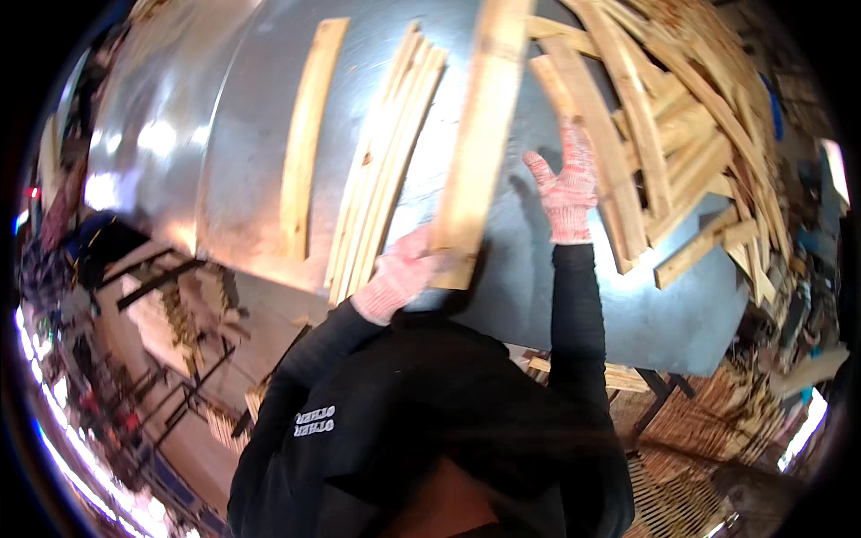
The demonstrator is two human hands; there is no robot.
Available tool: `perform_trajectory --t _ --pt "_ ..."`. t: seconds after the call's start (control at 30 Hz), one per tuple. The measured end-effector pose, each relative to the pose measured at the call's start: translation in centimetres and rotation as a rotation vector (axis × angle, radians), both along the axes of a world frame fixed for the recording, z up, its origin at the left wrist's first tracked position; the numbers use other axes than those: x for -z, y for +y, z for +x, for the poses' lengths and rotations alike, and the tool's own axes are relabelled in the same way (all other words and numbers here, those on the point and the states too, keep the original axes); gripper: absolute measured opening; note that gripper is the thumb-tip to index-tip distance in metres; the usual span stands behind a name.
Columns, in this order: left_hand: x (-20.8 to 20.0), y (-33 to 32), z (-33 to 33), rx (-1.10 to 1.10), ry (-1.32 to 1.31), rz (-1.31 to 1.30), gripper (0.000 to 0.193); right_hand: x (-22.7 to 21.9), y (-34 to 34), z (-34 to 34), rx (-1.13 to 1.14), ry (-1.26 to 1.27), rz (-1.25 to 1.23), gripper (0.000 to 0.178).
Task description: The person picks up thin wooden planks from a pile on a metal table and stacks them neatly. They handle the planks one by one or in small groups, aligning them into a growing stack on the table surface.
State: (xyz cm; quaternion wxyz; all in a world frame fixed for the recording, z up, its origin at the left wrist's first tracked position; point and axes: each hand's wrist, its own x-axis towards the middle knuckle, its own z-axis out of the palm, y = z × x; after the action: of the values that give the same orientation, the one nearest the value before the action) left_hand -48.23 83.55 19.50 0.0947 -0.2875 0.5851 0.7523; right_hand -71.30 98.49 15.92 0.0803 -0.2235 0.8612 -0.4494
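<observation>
Both my hands wear pinkish knitted gloves. My left hand (401, 276) is closed on the near end of a long wooden board (484, 134), which stretches away from me above the grey metal table (256, 117). My right hand (568, 186) has its thumb spread and its fingers stretched forward. Its fingertips are beside a wooden slat (599, 148) at the left edge of the pile; whether they touch it I cannot tell. Left of the held board several narrow slats (386, 166) lie side by side. Farther left lies a single slat (310, 134).
A jumbled heap of wooden slats (691, 134) covers the table's right side, with a short piece (695, 251) at its near edge. Below the table on the right are stacked slats (708, 408). Lower left stands a dark metal frame rack (161, 285) with wood.
</observation>
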Motion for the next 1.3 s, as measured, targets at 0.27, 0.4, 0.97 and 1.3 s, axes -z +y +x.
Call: perform_trajectory --t 0.27,0.4,0.97,1.3 --pt "2.5 -0.5 4.1 0.043 -0.107 -0.477 0.033 0.0 9.6 -10.2 0.026 -0.201 1.02 0.108" --pt "2.9 1.0 6.5 0.221 -0.356 -1.005 0.05 2.8 11.7 -11.4 -0.057 -0.156 0.722 0.097" --pt "7.1 -0.4 9.6 0.347 -0.375 -1.851 0.079 3.2 7.9 -1.6 -0.089 -1.327 -1.141 0.083" --pt "7.2 7.0 -5.6 0.429 -0.205 -1.305 0.092 5.7 9.3 0.3 0.176 -1.154 -0.793 0.058"
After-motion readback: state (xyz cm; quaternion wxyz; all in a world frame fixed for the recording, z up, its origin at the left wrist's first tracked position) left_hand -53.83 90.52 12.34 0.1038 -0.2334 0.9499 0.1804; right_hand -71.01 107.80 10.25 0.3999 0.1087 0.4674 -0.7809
